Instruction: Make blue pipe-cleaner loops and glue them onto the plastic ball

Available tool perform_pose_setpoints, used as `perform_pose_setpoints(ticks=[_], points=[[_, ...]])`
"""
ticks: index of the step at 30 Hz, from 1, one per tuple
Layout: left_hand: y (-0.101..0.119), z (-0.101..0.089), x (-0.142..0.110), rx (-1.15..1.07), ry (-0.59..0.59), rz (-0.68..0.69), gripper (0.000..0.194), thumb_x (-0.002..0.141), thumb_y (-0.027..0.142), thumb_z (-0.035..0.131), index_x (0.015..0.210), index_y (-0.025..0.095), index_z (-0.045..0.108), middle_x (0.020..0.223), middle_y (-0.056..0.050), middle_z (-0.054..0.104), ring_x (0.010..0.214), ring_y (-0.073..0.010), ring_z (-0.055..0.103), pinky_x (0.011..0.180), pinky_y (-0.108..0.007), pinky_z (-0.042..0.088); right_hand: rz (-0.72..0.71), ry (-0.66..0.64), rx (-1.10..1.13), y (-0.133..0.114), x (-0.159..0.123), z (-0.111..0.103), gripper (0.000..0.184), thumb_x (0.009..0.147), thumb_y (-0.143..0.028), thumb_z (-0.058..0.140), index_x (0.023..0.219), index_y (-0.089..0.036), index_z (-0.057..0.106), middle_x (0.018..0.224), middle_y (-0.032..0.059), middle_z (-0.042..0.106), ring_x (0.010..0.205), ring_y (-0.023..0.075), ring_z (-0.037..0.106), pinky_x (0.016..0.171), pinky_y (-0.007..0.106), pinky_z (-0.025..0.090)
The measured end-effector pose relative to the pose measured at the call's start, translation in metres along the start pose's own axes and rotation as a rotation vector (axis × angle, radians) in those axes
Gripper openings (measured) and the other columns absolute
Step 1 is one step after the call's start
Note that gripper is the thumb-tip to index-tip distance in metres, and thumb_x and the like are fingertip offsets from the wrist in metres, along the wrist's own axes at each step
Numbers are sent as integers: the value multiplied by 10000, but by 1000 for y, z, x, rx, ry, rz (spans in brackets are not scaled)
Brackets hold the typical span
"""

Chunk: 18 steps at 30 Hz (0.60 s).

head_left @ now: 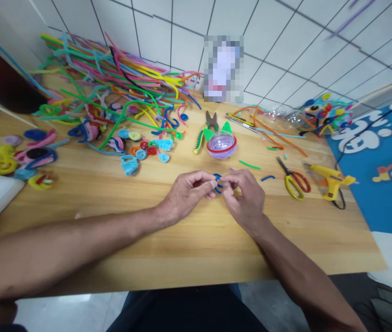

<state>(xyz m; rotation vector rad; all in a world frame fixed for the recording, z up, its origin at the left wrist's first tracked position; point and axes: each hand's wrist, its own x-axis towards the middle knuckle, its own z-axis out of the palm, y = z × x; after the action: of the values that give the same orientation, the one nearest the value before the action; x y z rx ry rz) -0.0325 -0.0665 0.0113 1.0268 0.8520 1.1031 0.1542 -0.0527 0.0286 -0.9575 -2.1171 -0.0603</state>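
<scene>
Between my fingertips, above the middle of the wooden table, is a curled dark blue pipe cleaner (218, 189). My left hand (194, 186) pinches its left side and my right hand (242, 193) pinches its right side; the fingers cover much of it. Just beyond my hands sits a purple coiled pipe-cleaner bowl shape (221, 148) with a red rim and green pointed pieces. Pliers (211, 121) with green and yellow handles lie behind and beside it. A short green piece (250, 164) and a short blue piece (268, 178) rest near my right hand.
Scissors (294, 180) and a yellow glue gun (332, 180) lie to the right. A large pile of pipe cleaners (123, 74) fills the back left, with several small coiled pieces (141, 154) before it. A phone (223, 69) leans on the tiled wall.
</scene>
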Motion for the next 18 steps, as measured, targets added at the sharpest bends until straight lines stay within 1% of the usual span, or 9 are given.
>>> perform_pose_setpoints(ticks=[6, 13, 18], points=[[1, 0, 0, 11, 6, -5, 249, 864, 391, 822, 907, 152, 770, 771, -26, 762, 702, -146, 720, 737, -279, 624, -1, 11, 11, 1, -1, 1, 265, 904, -36, 601, 1009, -272, 661, 844, -8, 721, 763, 181, 684, 713, 342, 577], [0, 0, 0, 26, 0, 2, 263, 864, 411, 817, 904, 156, 770, 753, -27, 756, 696, -148, 712, 718, -277, 611, -1, 10, 12, 0, -1, 1, 278, 902, -38, 591, 1013, -283, 658, 837, -12, 714, 751, 185, 673, 713, 346, 567], [1, 1, -1, 16, 8, 3, 211, 866, 356, 804, 909, 152, 769, 737, -18, 746, 687, -139, 704, 701, -261, 599, -4, 11, 11, -1, 0, 0, 272, 907, -31, 600, 1012, -278, 643, 841, -12, 714, 751, 184, 668, 712, 344, 566]])
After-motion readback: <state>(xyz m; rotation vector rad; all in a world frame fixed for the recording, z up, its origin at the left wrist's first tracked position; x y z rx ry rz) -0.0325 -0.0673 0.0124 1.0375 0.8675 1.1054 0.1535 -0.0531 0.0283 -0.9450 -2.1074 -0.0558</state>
